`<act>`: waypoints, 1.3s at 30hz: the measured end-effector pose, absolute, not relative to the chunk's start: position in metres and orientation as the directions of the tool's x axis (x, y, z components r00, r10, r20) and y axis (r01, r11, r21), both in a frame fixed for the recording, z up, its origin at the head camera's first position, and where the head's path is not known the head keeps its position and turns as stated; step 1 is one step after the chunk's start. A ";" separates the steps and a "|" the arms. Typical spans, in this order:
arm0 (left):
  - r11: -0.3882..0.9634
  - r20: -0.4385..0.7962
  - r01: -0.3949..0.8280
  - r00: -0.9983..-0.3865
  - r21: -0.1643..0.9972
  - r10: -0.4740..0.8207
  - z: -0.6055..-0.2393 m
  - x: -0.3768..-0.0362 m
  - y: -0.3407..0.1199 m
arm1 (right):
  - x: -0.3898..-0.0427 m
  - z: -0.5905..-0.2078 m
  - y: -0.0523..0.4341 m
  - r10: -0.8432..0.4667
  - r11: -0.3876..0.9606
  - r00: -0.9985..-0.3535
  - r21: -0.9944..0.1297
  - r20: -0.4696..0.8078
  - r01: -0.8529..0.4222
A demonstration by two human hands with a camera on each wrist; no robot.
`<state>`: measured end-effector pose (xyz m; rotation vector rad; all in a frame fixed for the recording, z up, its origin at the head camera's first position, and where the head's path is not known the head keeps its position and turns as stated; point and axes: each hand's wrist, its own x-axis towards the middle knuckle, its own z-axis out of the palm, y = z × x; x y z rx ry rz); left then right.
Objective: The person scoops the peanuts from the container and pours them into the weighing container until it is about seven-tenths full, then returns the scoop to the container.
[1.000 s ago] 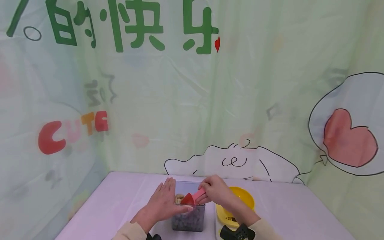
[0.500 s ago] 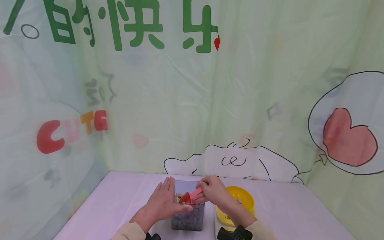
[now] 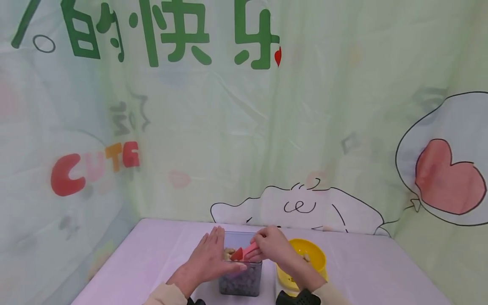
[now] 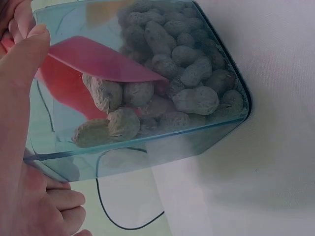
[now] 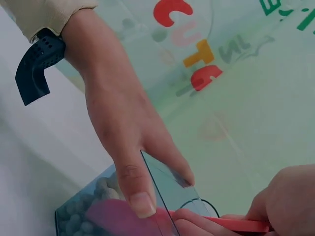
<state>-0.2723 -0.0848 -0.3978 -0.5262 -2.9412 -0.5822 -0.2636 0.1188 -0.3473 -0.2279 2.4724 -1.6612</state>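
The clear square plastic container [image 3: 240, 279] of peanuts in their shells [image 4: 162, 78] sits on the pale lilac tablecloth [image 3: 152, 258], and the left hand [image 3: 209, 260] lies flat against the container's left wall, fingers straight, thumb across its near rim. The right hand [image 3: 272, 245] is curled tight round the handle of a red plastic scoop [image 3: 241, 253], whose bowl is down inside the container with peanuts lying on it. Just right of the container stands a round yellow plastic bowl [image 3: 316, 254].
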 end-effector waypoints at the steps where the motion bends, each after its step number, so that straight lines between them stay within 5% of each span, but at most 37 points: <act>1: 0.867 0.163 0.354 -0.935 0.349 0.316 -0.397 -0.272 -0.085 | -0.264 -0.347 0.118 -0.205 0.386 -0.978 -0.921 -0.032 -0.051; 14: 0.873 0.134 0.342 -0.940 0.347 0.315 -0.397 -0.272 -0.080 | -0.264 -0.354 0.114 -0.195 0.412 -0.979 -0.900 0.062 -0.140; 22: 0.873 0.128 0.347 -0.938 0.344 0.322 -0.396 -0.271 -0.078 | -0.267 -0.355 0.126 -0.182 0.329 -0.983 -0.943 -0.012 -0.050; 29: 0.870 0.128 0.361 -0.933 0.337 0.337 -0.396 -0.270 -0.079 | -0.262 -0.352 0.116 -0.229 0.377 -0.973 -0.919 0.029 -0.116; 39: 0.869 0.128 0.329 -0.944 0.369 0.303 -0.396 -0.273 -0.080 | -0.270 -0.358 0.121 -0.138 0.306 -0.990 -0.951 0.006 -0.048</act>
